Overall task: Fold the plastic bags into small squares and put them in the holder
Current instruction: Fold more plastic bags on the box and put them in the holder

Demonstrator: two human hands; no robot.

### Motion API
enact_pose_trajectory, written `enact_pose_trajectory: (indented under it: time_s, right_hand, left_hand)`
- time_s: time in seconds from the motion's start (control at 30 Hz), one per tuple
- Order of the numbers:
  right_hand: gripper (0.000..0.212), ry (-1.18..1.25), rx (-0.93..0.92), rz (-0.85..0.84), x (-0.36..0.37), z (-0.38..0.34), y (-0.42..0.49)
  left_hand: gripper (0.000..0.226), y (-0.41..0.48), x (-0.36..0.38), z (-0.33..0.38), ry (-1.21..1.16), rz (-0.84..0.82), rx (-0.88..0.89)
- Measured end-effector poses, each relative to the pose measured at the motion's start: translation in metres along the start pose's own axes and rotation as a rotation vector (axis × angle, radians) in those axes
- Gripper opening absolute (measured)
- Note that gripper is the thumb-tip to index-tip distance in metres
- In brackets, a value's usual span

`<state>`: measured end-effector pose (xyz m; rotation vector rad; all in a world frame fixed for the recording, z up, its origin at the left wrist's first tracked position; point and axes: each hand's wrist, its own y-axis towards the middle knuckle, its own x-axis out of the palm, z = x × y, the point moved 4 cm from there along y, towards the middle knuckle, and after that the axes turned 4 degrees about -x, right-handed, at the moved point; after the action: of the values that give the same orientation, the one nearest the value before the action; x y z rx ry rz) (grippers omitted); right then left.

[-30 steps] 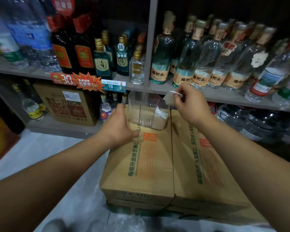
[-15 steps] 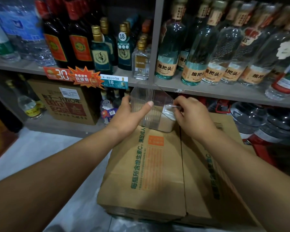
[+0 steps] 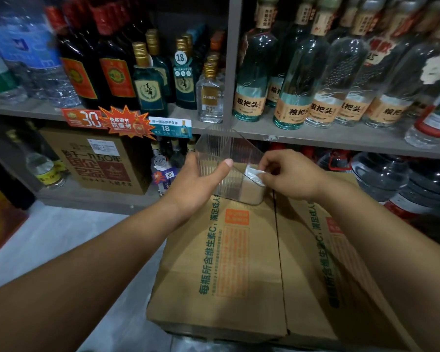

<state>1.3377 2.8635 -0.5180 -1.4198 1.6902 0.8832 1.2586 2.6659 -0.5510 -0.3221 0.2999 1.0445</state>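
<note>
Clear holder (image 3: 230,151) sits at far edge of left box (image 3: 226,262), by the seam w/ right box (image 3: 341,275). Left grip (image 3: 201,180) wraps holder's left side, thumb across the front wall. Right grip (image 3: 291,174) narrow, pinching folded bag (image 3: 252,172) btwn thumb + fingers at holder's right rim, bag partly inside. Can't tell if bag reaches the bottom. Shelf (image 3: 315,141) w/ bottles (image 3: 254,72) just behind.

Shelved bottles (image 3: 252,72), cardboard boxes (image 3: 229,270)
</note>
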Motion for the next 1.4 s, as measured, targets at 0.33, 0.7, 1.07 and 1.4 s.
enact_pose_trajectory:
  time_s: [0.33,0.7,1.07,1.4]
  right_hand:
    - [0.026,-0.180,-0.075,-0.004,0.008,-0.007,-0.003]
    - [0.048,-0.044,0.055,-0.287,-0.002,-0.010,-0.009]
    - [0.053,-0.397,-0.028,-0.227,0.019,-0.012,0.001]
    - [0.067,-0.307,-0.015,-0.157,0.025,-0.012,-0.008]
  left_hand:
    - [0.068,-0.002,0.000,0.002,-0.006,0.001,-0.009]
    - [0.062,-0.003,0.001,0.001,-0.007,0.004,-0.026]
    - [0.064,-0.002,0.002,-0.001,-0.009,0.008,-0.018]
    - [0.068,-0.006,0.005,-0.002,-0.008,0.054,0.004]
